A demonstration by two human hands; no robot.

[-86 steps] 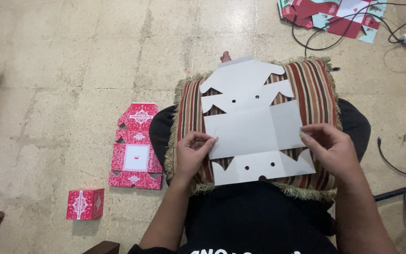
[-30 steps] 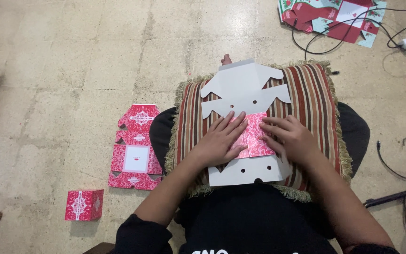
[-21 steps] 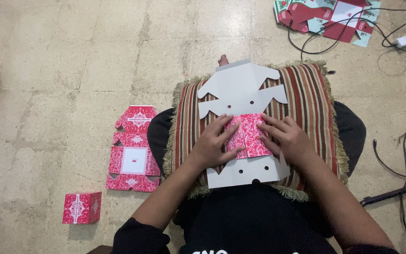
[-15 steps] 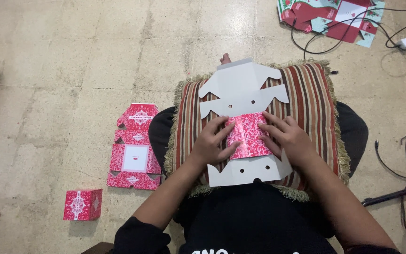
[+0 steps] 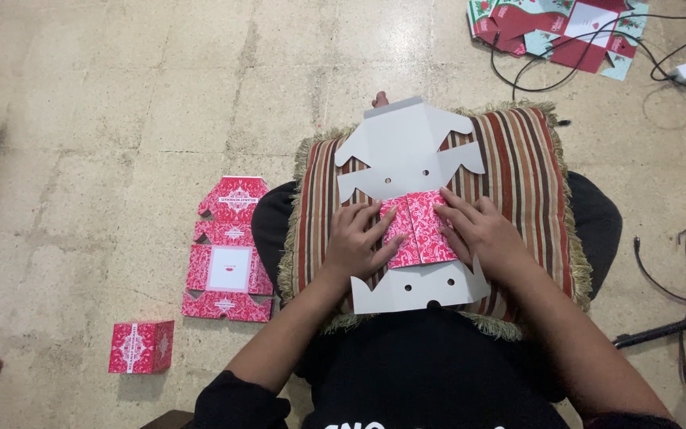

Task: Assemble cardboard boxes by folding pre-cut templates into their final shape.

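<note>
A flat die-cut cardboard box blank [image 5: 410, 159], white on its unprinted face and red patterned on the other, lies on a striped fringed cushion [image 5: 518, 171] across the person's lap. Its two side panels are folded inward so their red patterned faces [image 5: 418, 229] meet near the middle, with white flaps showing above and below. The left hand [image 5: 355, 242] lies flat with its fingers spread on the left folded panel, and the right hand [image 5: 478, 232] presses flat on the right one; neither is clenched or gripping, both simply bear down on the card.

The likely trouble, as I judge it, is spring-back: if either palm eases off, the panels could lift open. The cushion is soft, so uneven pressure could set the creases crooked or buckle the card, and the blank could slide on the fabric.

On the tiled floor to the person's left lies a second unfolded red patterned blank [image 5: 230, 242], and nearer still a finished small red box [image 5: 140, 347]. More printed card sheets [image 5: 553, 28] and black cables [image 5: 676, 238] lie off to the right.
</note>
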